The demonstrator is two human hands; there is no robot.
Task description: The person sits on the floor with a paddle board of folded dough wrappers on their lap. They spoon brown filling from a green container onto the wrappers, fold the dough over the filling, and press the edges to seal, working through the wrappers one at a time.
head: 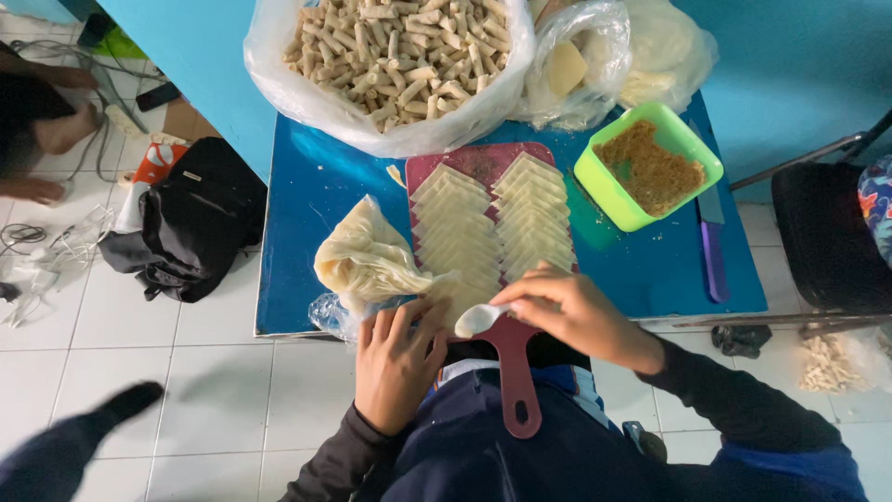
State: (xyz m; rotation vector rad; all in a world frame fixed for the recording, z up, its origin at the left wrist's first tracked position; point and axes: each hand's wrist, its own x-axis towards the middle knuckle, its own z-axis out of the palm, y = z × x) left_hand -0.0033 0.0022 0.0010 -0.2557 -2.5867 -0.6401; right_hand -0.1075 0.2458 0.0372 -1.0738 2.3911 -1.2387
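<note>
While hands (pixel 483 325) pinch wrapper (pixel 478 318) | green bowl (pixel 648 165), knife (pixel 713 244) right

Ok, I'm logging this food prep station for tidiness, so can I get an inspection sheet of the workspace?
Surface: small blue table, crowded.
Job's things: red cutting board with two rows of triangular wrappers; crumpled wrapper stack at its left; green tub of brown filling.
Clutter: big bag of finished rolls; smaller plastic bags; purple-handled knife.
Grippers: left hand flat on the nearest wrapper; right hand with a grip on a white spoon.
Cables: loose wires on the floor tiles.
Surroundings: black backpack, dark chair, another person's feet.
</note>
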